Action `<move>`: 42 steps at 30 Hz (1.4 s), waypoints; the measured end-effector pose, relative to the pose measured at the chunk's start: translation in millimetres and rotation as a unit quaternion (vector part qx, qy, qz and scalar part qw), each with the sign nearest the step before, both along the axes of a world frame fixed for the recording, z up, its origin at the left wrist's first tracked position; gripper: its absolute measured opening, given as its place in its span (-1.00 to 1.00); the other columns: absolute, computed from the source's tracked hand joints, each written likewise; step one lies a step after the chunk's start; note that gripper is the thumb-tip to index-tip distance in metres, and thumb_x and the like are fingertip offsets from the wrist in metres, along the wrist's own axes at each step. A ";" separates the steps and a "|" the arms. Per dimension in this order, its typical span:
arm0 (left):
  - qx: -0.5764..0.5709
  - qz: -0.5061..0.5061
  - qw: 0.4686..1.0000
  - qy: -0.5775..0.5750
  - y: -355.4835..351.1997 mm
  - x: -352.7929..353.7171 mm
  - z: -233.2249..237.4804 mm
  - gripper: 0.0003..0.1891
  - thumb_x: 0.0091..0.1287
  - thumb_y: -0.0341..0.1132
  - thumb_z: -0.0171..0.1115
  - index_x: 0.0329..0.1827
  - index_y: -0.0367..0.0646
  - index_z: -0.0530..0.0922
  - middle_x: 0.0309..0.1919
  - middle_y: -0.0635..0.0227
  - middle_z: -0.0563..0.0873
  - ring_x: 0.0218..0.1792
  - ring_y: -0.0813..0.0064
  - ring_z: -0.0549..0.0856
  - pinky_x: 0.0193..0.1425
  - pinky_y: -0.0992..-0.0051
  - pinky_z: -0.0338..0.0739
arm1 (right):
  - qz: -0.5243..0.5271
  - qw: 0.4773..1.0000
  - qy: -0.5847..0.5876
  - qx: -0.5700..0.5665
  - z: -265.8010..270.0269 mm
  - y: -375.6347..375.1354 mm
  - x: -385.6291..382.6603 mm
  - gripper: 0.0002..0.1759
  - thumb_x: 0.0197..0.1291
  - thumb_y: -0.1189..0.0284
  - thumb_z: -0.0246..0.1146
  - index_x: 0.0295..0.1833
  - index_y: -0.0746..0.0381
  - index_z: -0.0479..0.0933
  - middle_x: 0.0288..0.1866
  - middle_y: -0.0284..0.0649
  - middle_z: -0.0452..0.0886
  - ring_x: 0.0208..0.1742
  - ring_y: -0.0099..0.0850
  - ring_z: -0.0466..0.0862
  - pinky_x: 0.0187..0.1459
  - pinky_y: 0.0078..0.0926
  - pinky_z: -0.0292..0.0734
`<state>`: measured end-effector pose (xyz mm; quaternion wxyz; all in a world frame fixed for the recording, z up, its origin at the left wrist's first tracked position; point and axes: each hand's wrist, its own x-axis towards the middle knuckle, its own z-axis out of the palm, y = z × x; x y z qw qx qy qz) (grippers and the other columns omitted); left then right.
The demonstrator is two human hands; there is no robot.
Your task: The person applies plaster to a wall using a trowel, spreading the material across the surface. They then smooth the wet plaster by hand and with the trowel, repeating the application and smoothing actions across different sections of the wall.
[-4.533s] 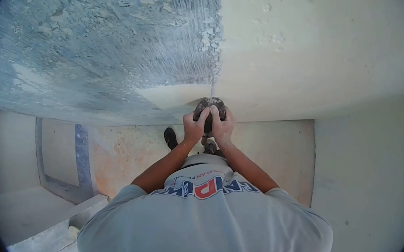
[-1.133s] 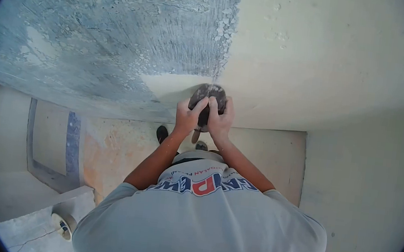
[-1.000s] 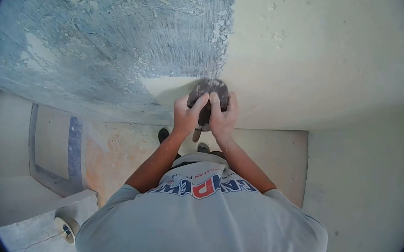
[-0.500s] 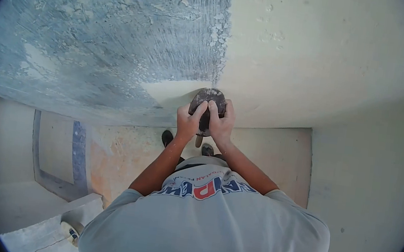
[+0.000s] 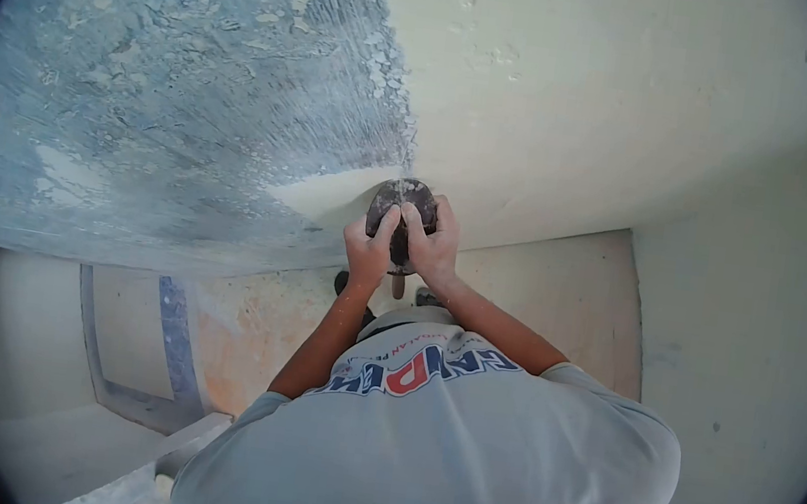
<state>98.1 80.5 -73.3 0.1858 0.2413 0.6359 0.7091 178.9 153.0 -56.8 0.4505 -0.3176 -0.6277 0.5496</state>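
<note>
A dark, rounded, dust-marked tool (image 5: 405,194) with a short brownish handle (image 5: 398,287) is held in front of my waist, its far edge at the wall. From the left, my left hand (image 5: 368,248) is closed around its side with the thumb on top. Opposite it, my right hand (image 5: 436,246) grips the other side, its thumb also on top. The two thumbs lie close together. Rough blue paint with pale flaked patches covers the wall (image 5: 232,90) at left, and a pale smooth surface (image 5: 563,100) lies at right. The tool's underside and exact kind are hidden.
A pale side wall (image 5: 757,326) stands at right, meeting the dusty floor (image 5: 560,291). At lower left is a blue-edged doorway (image 5: 173,325) and a whitish ledge (image 5: 127,495). One dark shoe (image 5: 342,283) shows below the tool.
My view has turned, so the wall's blue edge sits further left and the doorway lower and further right. Both hands still hold the tool at the wall, slightly further left in view.
</note>
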 end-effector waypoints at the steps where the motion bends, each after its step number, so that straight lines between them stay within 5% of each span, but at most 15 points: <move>1: 0.004 0.011 1.000 -0.002 0.7 2.5 1.4 -0.74 0.39 -0.31 0.35 -0.32 -0.40 0.66 -0.48 0.47 0.67 -0.41 0.72 0.53 -0.34 0.55 0.47 | -0.003 1.000 0.002 -0.001 4.2 0.5 0.1 -0.78 0.30 0.37 0.34 -0.20 0.32 0.51 -0.46 -0.18 0.59 -0.45 -0.44 0.55 -0.35 -0.38 0.51; 4: 0.009 0.016 1.000 0.021 7.5 -1.6 26.7 -0.74 0.39 -0.30 0.35 -0.31 -0.41 0.66 -0.48 0.47 0.67 -0.40 0.72 0.53 -0.32 0.54 0.48 | 0.007 1.000 -0.005 0.018 14.3 4.2 1.9 -0.77 0.30 0.37 0.33 -0.19 0.32 0.51 -0.46 -0.13 0.58 -0.46 -0.41 0.56 -0.35 -0.37 0.51; 8: -0.041 0.020 0.999 0.016 0.0 -1.5 -17.2 -0.75 0.38 -0.31 0.35 -0.30 -0.41 0.67 -0.48 0.44 0.68 -0.39 0.71 0.55 -0.29 0.51 0.51 | 0.001 1.000 0.001 0.014 -15.3 2.5 -1.4 -0.76 0.28 0.36 0.34 -0.21 0.31 0.50 -0.47 -0.12 0.57 -0.46 -0.40 0.56 -0.36 -0.36 0.50; 12: -0.010 0.018 1.000 0.018 5.1 -0.6 31.5 -0.73 0.37 -0.30 0.37 -0.33 -0.41 0.67 -0.49 0.43 0.68 -0.39 0.71 0.54 -0.28 0.50 0.51 | 0.013 1.000 0.006 0.002 3.0 6.9 -3.2 -0.80 0.32 0.41 0.33 -0.22 0.31 0.49 -0.44 -0.29 0.55 -0.41 -0.58 0.48 -0.36 -0.51 0.46; 17: -0.041 0.021 0.998 0.038 0.8 0.1 2.1 -0.71 0.36 -0.27 0.38 -0.34 -0.41 0.66 -0.52 0.42 0.68 -0.39 0.71 0.55 -0.31 0.50 0.50 | 0.002 1.000 0.016 0.020 -16.6 3.6 -2.2 -0.81 0.33 0.43 0.32 -0.23 0.31 0.48 -0.42 -0.30 0.56 -0.39 -0.61 0.48 -0.36 -0.52 0.46; 19: -0.028 0.023 0.999 0.039 2.0 0.6 30.2 -0.70 0.36 -0.26 0.38 -0.34 -0.40 0.66 -0.53 0.42 0.67 -0.41 0.70 0.54 -0.33 0.49 0.49 | 0.009 1.000 0.018 0.015 -0.3 6.0 -5.0 -0.81 0.33 0.43 0.32 -0.23 0.31 0.48 -0.42 -0.30 0.56 -0.39 -0.61 0.48 -0.35 -0.52 0.46; 23: -0.038 0.007 0.999 0.027 -0.2 -1.5 -4.4 -0.70 0.37 -0.26 0.37 -0.31 -0.41 0.67 -0.52 0.38 0.70 -0.43 0.70 0.56 -0.35 0.50 0.50 | 0.015 1.000 0.012 -0.006 -15.5 1.8 -1.9 -0.80 0.33 0.42 0.33 -0.24 0.31 0.48 -0.42 -0.29 0.55 -0.37 -0.59 0.49 -0.32 -0.52 0.46; 42: -0.007 0.016 0.999 0.036 2.7 -3.4 34.1 -0.72 0.36 -0.27 0.38 -0.32 -0.39 0.67 -0.48 0.36 0.74 -0.41 0.70 0.61 -0.32 0.50 0.54 | 0.011 0.998 -0.010 0.056 13.2 7.7 -7.2 -0.79 0.31 0.42 0.34 -0.23 0.31 0.48 -0.43 -0.24 0.57 -0.39 -0.54 0.51 -0.33 -0.44 0.48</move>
